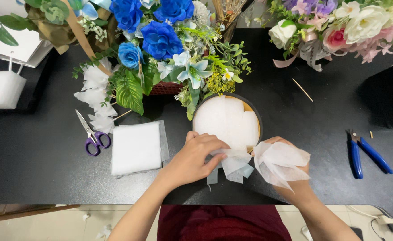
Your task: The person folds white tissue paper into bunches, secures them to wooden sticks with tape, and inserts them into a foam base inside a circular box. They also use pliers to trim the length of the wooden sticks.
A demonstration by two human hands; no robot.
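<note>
Tissue-tucking was, by my reading, the step in hand: my left hand (191, 160) lay palm-down against the near rim of the pot (255, 115), fingers pinched on a folded tissue (232, 163) at that rim. To its right, my right hand (290, 176) sat just beside the pot, closed around a fanned tissue (279, 163). Next I judged the fold needed pressing between wall and foam (225, 120).

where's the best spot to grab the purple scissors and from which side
Probably by the purple loop handles of the scissors, coming from the near table edge: the handles point toward the person, the closed blades point away, and the left hand is closest.
</note>
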